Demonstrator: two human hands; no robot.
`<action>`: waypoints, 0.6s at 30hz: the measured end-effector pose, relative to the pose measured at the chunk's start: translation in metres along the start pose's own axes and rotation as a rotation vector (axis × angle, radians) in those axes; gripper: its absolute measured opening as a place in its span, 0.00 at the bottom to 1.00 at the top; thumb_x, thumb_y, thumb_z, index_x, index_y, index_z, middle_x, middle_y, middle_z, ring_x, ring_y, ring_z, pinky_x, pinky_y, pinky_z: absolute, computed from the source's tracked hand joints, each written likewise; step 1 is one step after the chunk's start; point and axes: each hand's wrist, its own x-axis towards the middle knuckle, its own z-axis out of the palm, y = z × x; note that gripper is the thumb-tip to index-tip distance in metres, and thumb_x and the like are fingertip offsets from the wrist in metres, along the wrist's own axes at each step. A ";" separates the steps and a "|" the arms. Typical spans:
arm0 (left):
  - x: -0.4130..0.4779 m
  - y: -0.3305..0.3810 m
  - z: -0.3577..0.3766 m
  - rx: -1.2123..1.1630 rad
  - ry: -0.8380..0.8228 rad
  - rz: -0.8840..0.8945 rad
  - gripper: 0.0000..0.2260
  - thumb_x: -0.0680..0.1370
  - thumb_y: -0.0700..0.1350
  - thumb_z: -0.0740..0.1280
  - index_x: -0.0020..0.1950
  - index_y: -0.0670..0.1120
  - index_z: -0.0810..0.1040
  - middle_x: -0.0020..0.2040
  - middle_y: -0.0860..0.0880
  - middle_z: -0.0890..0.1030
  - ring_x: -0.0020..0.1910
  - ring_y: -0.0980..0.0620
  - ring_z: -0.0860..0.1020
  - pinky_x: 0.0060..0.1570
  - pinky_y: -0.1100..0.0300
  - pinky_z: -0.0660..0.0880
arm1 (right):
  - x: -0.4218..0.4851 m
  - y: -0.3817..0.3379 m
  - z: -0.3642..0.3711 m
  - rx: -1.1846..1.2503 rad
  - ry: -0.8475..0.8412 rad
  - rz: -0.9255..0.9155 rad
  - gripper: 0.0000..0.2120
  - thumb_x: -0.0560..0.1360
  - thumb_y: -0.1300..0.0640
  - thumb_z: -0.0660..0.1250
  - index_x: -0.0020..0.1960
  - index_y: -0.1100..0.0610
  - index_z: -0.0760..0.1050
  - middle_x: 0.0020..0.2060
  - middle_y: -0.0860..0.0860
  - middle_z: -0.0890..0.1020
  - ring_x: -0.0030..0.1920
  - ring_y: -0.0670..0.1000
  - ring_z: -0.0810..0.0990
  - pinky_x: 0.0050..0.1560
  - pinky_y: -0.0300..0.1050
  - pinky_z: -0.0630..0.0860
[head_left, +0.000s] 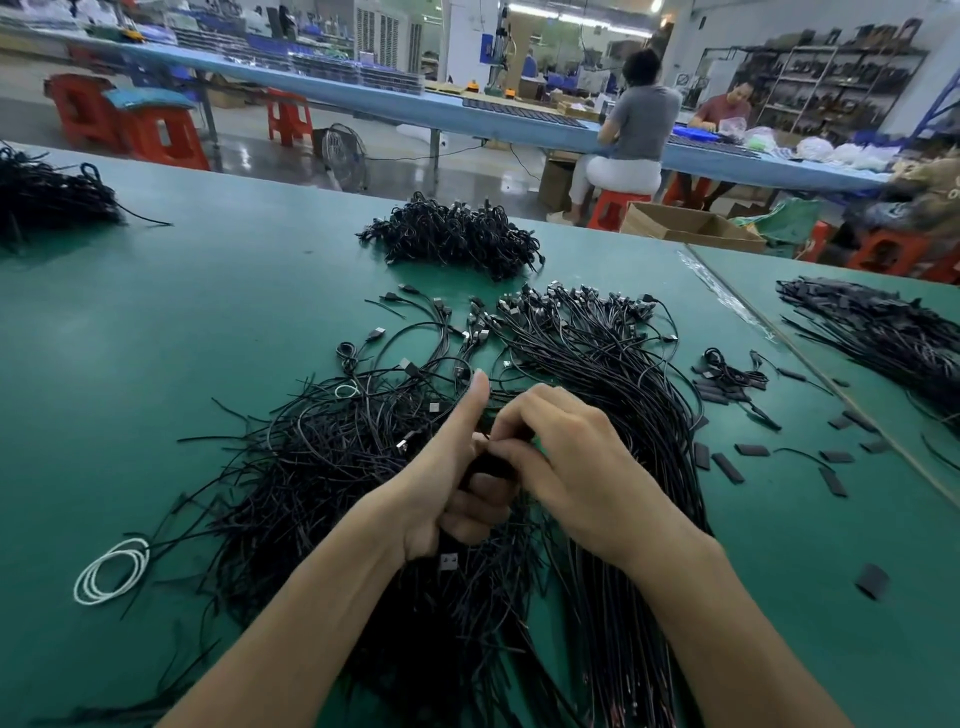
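Lower centre: the left hand (447, 499) curls its fingers round a small black cable bundle (491, 465), with the thumb straight up and free. The right hand (566, 457) pinches the top of the same bundle with bent fingertips. The bundle sits between the two hands, just above the loose cable pile (332, 467).

Handling (judged): the bundle is light, limp and somewhat springy, and its smooth jacket may slip. It is best gripped at the gathered middle, not by the plug ends, since a slack grip would probably let the turns spring apart.

Obstructions: strands of the pile lie directly beneath and could snag. A USB plug (449, 563) shows just below the left hand.

Lower left: white loops (111, 570) on the green table (130, 338). Right of the hands: a combed cable sheaf (613, 374) with its plugs fanned towards the upper centre. Beyond it lie scattered short black sleeve pieces (727, 467).

Upper centre: a heap of coiled cables (457, 239), well apart from the hands. Upper left edge: a second dark heap (47, 197). Right edge: a long black bundle (883, 327) past the table seam.

Top of frame: seated people (636, 119) at a distant blue bench, with red stools (156, 135) in the aisle.
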 end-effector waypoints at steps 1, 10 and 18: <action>-0.002 0.000 -0.001 0.015 -0.057 0.013 0.31 0.66 0.80 0.59 0.30 0.51 0.65 0.25 0.55 0.62 0.20 0.59 0.56 0.17 0.71 0.55 | 0.000 0.003 0.000 0.038 -0.001 0.035 0.04 0.78 0.58 0.67 0.45 0.53 0.76 0.43 0.44 0.77 0.48 0.47 0.74 0.51 0.44 0.73; -0.008 0.001 0.001 0.540 -0.109 0.045 0.13 0.74 0.36 0.74 0.39 0.48 0.72 0.29 0.53 0.68 0.24 0.57 0.64 0.19 0.67 0.60 | -0.002 0.010 -0.010 0.039 -0.153 0.083 0.09 0.75 0.58 0.71 0.46 0.47 0.73 0.40 0.42 0.77 0.42 0.44 0.77 0.42 0.36 0.73; -0.004 0.000 0.003 0.612 -0.113 -0.002 0.18 0.75 0.37 0.72 0.31 0.52 0.72 0.28 0.53 0.66 0.24 0.57 0.62 0.21 0.66 0.59 | -0.006 0.010 -0.005 -0.025 -0.114 0.037 0.12 0.74 0.59 0.72 0.47 0.44 0.71 0.39 0.41 0.78 0.44 0.43 0.77 0.45 0.42 0.75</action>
